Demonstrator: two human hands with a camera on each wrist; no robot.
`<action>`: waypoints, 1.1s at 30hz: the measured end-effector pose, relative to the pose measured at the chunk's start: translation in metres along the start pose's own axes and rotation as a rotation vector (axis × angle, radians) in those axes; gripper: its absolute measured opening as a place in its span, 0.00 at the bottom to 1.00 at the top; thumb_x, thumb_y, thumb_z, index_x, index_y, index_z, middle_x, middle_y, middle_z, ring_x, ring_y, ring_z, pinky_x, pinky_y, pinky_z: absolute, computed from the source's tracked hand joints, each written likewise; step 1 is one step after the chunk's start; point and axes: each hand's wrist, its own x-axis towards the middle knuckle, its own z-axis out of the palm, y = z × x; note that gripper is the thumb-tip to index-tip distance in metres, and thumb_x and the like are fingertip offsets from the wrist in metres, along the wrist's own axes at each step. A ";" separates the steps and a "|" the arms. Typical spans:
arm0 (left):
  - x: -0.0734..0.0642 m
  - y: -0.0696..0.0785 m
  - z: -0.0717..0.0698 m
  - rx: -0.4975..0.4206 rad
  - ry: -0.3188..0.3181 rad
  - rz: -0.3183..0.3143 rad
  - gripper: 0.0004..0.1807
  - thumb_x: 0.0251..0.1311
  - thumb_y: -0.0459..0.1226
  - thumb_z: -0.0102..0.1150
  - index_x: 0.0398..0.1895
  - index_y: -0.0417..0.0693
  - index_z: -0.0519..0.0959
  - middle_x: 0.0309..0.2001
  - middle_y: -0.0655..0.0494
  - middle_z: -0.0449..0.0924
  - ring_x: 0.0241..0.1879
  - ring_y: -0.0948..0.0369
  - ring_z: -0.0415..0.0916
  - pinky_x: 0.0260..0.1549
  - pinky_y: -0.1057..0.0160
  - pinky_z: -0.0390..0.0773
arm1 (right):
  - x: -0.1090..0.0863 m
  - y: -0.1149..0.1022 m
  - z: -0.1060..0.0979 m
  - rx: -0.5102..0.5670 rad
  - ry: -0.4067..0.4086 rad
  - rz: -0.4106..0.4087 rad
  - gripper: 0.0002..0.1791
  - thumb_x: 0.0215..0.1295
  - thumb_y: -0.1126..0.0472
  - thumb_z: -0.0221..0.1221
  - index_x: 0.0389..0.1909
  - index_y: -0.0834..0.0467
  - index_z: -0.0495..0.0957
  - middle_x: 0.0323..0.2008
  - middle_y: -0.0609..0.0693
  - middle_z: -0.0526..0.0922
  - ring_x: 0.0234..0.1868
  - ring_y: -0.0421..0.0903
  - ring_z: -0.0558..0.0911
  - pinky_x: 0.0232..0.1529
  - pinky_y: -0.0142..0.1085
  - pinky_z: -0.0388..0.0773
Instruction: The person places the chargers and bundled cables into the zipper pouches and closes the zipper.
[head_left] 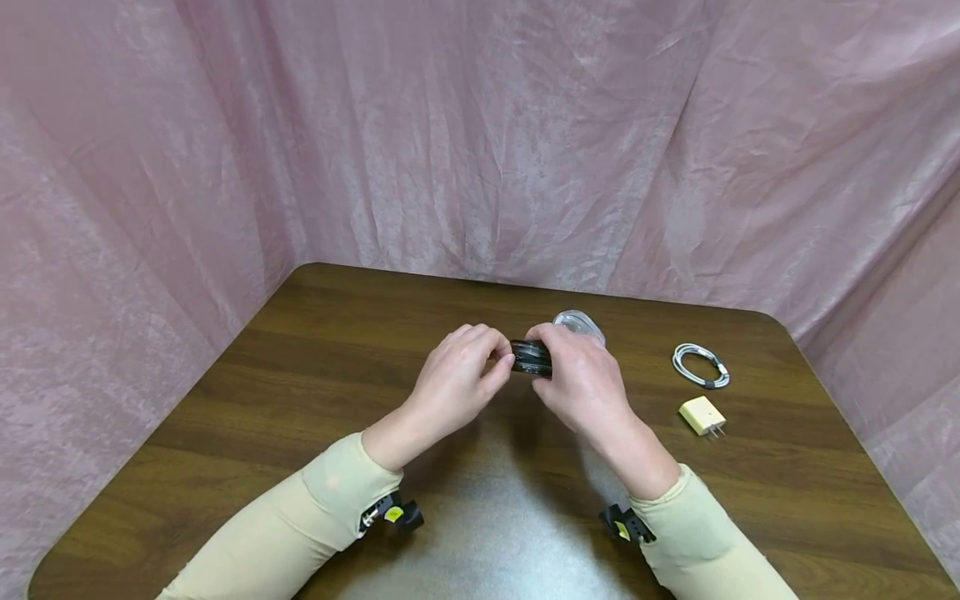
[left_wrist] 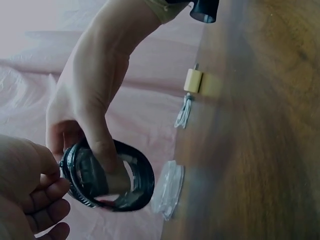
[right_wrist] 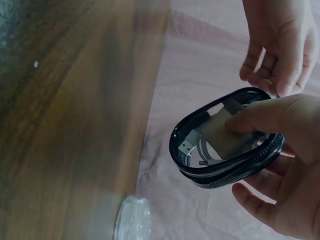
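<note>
Your right hand [head_left: 583, 377] is gripping the black-trimmed case [head_left: 531, 357]; your left hand [head_left: 456, 372] is pinching its end, likely working its zip; next calls for steady bracing.

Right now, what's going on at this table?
A person's right hand holds a black-edged clear case with a USB cable inside, while the left hand pinches at its end. On the table, a coiled white cable and a yellow plug adapter lie to the right, with a clear plastic piece behind the right hand.
</note>
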 end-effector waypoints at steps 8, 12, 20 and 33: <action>-0.002 0.005 0.002 0.015 0.019 0.045 0.06 0.70 0.32 0.70 0.36 0.50 0.82 0.34 0.60 0.81 0.38 0.57 0.76 0.40 0.56 0.77 | -0.002 0.000 0.008 -0.042 0.032 -0.089 0.25 0.46 0.70 0.82 0.46 0.57 0.83 0.40 0.52 0.85 0.45 0.59 0.85 0.52 0.55 0.78; -0.003 0.005 0.002 0.024 0.031 0.052 0.07 0.70 0.32 0.70 0.35 0.51 0.82 0.33 0.60 0.80 0.37 0.57 0.76 0.40 0.56 0.77 | -0.002 0.000 0.010 -0.072 0.042 -0.107 0.26 0.46 0.62 0.87 0.42 0.57 0.82 0.37 0.51 0.86 0.43 0.59 0.85 0.50 0.54 0.77; -0.001 0.004 -0.002 0.022 0.047 0.049 0.06 0.69 0.32 0.71 0.36 0.50 0.82 0.35 0.60 0.82 0.38 0.57 0.77 0.40 0.56 0.78 | 0.000 0.000 0.009 -0.092 0.139 -0.144 0.23 0.46 0.63 0.87 0.37 0.56 0.83 0.34 0.50 0.85 0.41 0.59 0.86 0.51 0.55 0.78; 0.001 0.000 -0.004 0.031 0.047 0.012 0.06 0.70 0.33 0.71 0.35 0.50 0.83 0.35 0.60 0.83 0.37 0.57 0.77 0.40 0.56 0.77 | 0.001 0.000 0.006 -0.066 0.188 -0.150 0.21 0.47 0.64 0.86 0.34 0.54 0.82 0.32 0.47 0.84 0.39 0.57 0.85 0.55 0.52 0.80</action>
